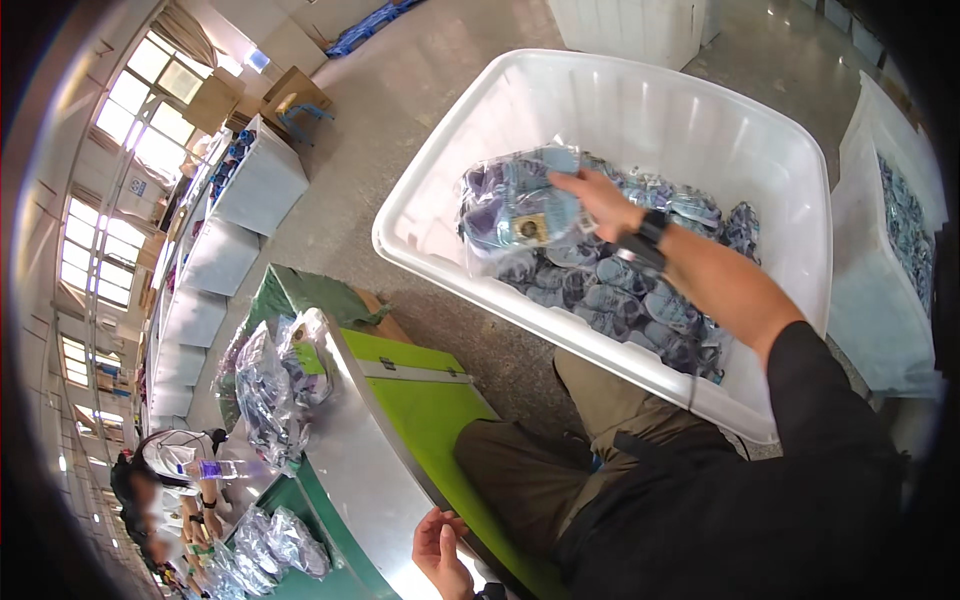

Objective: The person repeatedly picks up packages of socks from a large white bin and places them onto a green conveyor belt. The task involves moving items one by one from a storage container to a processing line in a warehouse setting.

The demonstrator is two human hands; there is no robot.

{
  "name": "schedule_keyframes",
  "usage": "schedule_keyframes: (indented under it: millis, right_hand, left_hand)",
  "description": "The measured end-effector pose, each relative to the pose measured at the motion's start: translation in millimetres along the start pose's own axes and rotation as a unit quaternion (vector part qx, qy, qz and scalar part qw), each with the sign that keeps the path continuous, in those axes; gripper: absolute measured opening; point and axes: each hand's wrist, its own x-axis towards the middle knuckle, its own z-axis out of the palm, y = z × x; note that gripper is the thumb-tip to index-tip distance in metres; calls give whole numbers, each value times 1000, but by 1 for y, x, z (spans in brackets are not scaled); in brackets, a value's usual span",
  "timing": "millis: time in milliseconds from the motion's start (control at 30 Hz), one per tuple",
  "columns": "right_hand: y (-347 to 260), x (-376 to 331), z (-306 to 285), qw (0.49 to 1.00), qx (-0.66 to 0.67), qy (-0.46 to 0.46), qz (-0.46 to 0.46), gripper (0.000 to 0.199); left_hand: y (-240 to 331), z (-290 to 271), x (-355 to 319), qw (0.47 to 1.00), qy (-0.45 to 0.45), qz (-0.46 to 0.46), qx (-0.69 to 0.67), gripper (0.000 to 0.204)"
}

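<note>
My right hand (600, 203) is closed on the edge of a clear plastic bag of shoes (505, 215), blue and purple, with a small yellowish tag showing through. The bag hangs over the left part of a large white plastic bin (440, 150), above many similar bagged shoes (640, 300) heaped inside. Down at the edge of a metal-topped table (365, 450), my left hand (442, 555) rests with loosely curled fingers and nothing visible in them. More bagged shoes (270, 385) lie at the table's far end.
A lime-green panel (410, 390) stands between the table and my legs. Other bagged shoes (290, 540) lie on a green surface near a co-worker (150, 510) and a bottle (225, 469). White bins (240, 195) line the left; another (870, 300) stands at right.
</note>
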Motion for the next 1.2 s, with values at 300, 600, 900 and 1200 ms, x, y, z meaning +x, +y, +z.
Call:
schedule_keyframes:
  millis: [300,600,900,1200]
  right_hand:
    - [127,24,-12,967,-180,-26,178,46]
    - [71,-64,68,927,-312,-205,-35,43]
    - [96,-118,130,696,-607,-143,-356,60]
    - [95,-117,131,702,-595,-143,-365,47]
  left_hand:
    - [-5,-25,-21,1000,14,-13,2,21]
    - [-16,-67,15,999,27,-30,11,31]
    - [-41,-187,84,917,226,143,296,45]
    - [-99,-424,143,851,467,-14,237,67]
